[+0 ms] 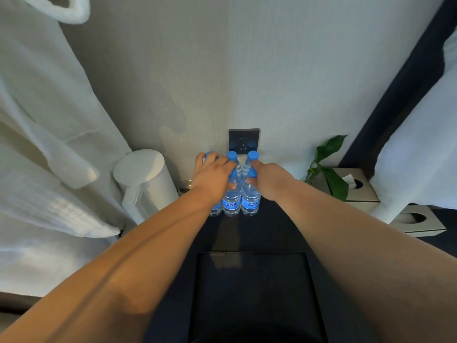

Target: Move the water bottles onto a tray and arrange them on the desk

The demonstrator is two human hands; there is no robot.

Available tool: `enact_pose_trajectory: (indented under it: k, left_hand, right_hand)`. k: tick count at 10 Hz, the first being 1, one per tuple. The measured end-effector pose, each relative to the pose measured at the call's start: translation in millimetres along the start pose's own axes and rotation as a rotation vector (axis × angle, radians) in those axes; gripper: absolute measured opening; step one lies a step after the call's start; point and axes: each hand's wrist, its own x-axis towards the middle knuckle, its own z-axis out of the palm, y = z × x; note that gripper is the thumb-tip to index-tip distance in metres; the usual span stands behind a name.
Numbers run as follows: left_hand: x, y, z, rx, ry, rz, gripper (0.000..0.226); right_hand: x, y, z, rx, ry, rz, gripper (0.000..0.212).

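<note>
Your single head camera looks forward and steeply down, wide-angle, close over the dark surface (272, 231), facing the wall just beyond your grips.

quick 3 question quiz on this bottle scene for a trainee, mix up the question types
1. True or false: the black tray already holds a water bottle.
2. Multiple choice: what stands left of the water bottles? A) white kettle B) tissue box C) plant
3. Fill in: on the wall behind the bottles is a dark ____.

Key
1. False: the tray lies bare, nearer the person, and the bottles stand by the wall with the left hand and right hand closed on them.
2. A, the white kettle.
3. Power socket.
</note>
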Motion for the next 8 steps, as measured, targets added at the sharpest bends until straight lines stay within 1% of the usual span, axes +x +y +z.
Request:
enact_pose_trajectory:
  k: [1,2,3,4,5,6,7,8]
  left_hand:
    - [-2,1,-1,-0.004,-0.009,-0.001,0.057]
    - [-7,-1,-2,-0.024,-0.016,-0.031,0.071]
    - [-16,-4,-3,-0.061,-0.057,-0.094,0.090]
    - [-26,-7,-3,-0.170,-0.126,-0.238,0.101]
    - [-40,-6,-2,-0.290,-0.160,-0.359,0.104]
    - [-58,-2,1,-0.359,-0.158,-0.440,0.106]
    - [-76,7,6,-0.391,-0.151,-0.543,0.099]
    - [-90,17,12,-0.357,-0.173,-0.553,0.073]
  right_hand:
    - [-3,1,1,0.036,0.000,0.018,0.051]
    - [-11,1,4,0.028,0.021,0.035,0.065]
    - [-20,4,8,0.027,0.037,0.030,0.071]
    - [-26,11,10,0.000,0.024,0.034,0.064]
    - [-32,19,14,-0.016,0.000,0.029,0.055]
    - [-42,27,17,-0.037,-0.015,0.030,0.055]
    - [-52,37,27,-0.063,-0.009,0.022,0.057]
    - [-62,47,34,-0.084,-0.044,0.023,0.062]
